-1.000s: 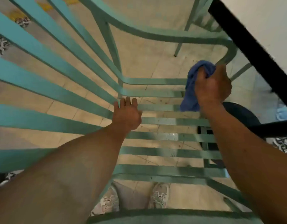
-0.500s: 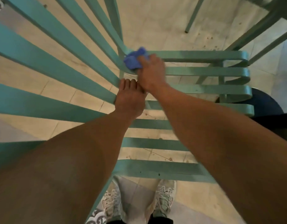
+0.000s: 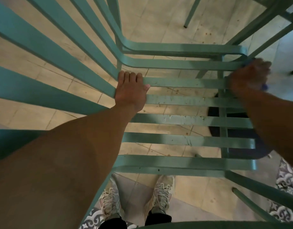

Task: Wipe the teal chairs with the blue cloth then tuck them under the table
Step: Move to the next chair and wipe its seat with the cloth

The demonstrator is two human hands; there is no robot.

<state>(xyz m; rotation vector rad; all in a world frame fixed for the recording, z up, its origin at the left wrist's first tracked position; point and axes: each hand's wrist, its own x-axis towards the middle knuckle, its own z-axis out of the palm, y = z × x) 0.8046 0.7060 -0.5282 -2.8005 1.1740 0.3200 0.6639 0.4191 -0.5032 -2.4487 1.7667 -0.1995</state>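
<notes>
A teal slatted metal chair (image 3: 188, 140) fills the view, its seat slats running left to right and its back slats fanning up to the left. My left hand (image 3: 130, 90) rests flat where the seat meets the back, fingers together on a slat. My right hand (image 3: 249, 76) is blurred at the seat's right front edge, closed over the blue cloth (image 3: 264, 86). Only a small blue corner of the cloth shows under the hand.
Beige floor tiles show through the slats. A dark round table base (image 3: 241, 136) sits under the chair's right side. Legs of another teal chair (image 3: 189, 14) stand at the top. My two feet in pale sneakers (image 3: 160, 194) stand below the seat. Patterned tiles lie at right.
My right hand with the cloth has swept from the seat's back left corner across to the right front edge. My left hand has stayed in place.
</notes>
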